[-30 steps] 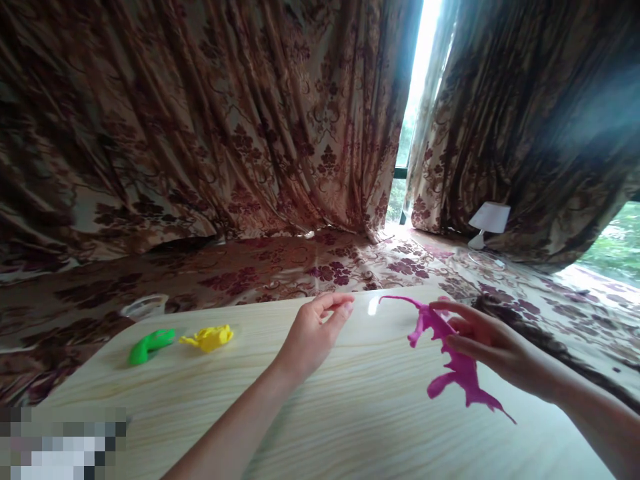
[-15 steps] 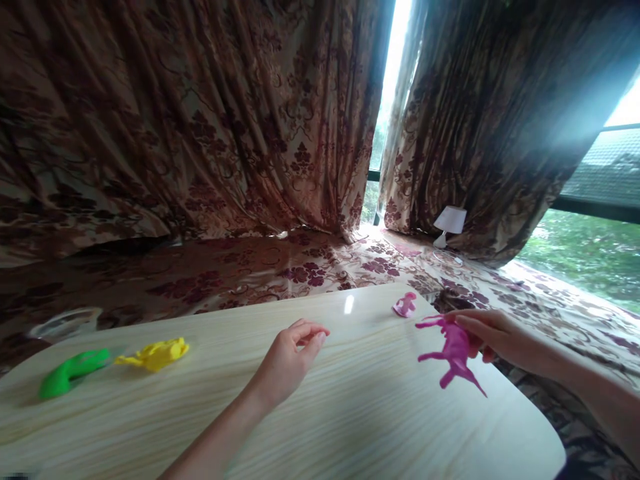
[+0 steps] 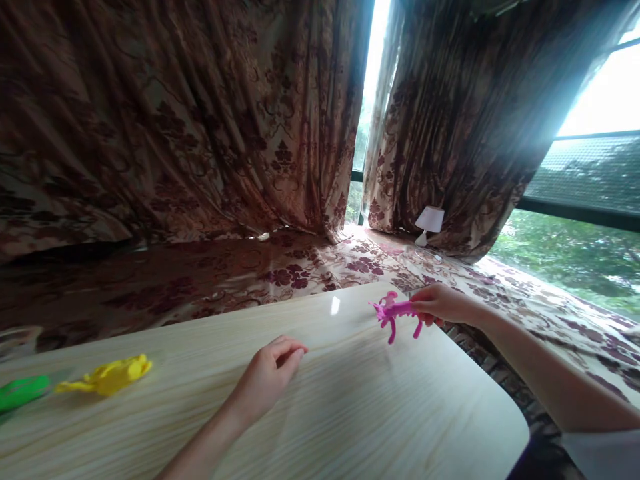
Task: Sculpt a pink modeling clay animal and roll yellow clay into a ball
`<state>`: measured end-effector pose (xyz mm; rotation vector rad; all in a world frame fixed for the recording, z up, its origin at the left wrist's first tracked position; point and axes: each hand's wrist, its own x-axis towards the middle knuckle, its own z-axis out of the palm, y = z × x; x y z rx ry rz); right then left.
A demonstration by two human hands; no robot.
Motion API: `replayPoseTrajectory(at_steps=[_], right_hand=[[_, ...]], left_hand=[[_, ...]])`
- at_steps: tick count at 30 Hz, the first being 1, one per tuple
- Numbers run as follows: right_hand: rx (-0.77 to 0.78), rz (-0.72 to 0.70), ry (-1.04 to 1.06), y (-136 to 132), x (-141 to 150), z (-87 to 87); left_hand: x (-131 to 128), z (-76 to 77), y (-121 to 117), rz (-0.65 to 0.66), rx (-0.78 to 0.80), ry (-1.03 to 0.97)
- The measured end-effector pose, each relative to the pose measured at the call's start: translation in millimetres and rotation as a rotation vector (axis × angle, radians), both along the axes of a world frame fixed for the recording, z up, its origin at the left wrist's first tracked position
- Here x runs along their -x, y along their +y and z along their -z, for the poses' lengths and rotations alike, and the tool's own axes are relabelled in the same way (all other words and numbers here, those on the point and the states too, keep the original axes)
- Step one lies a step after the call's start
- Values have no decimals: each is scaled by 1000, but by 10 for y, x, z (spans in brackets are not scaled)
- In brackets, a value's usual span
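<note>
At the far right part of the table, my right hand pinches a magenta toy animal figure by one end. The figure is held level, its legs pointing down towards the tabletop; whether they touch it I cannot tell. Just behind it is a smaller pink toy, partly hidden by the magenta one. Over the middle of the table, my left hand is loosely closed, thumb and fingertips close together, with nothing visible in it. A yellow toy figure and a green toy lie to its left.
The light wood-grain table has a rounded right corner. Beyond it is a surface covered in flowered cloth, with a small white lamp near the window. Patterned curtains hang behind.
My right hand has carried the magenta figure left and away from me, turning it from hanging downwards to level. The view has swung right, so the green toy is now cut off at the left edge.
</note>
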<state>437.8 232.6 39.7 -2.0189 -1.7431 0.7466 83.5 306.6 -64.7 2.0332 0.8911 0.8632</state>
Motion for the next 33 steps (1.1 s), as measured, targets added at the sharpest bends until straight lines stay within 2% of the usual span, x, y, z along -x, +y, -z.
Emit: replayPoseTrajectory(at_steps=[8, 12, 33], right_hand=[[-32, 64, 27, 32, -25, 315], [-35, 86, 25, 32, -32, 409], [-102, 45, -78, 83, -58, 474]], left_hand=[[-11, 29, 29, 4, 9, -15], [-17, 36, 34, 5, 17, -15], [-5, 45, 25, 10, 22, -24]])
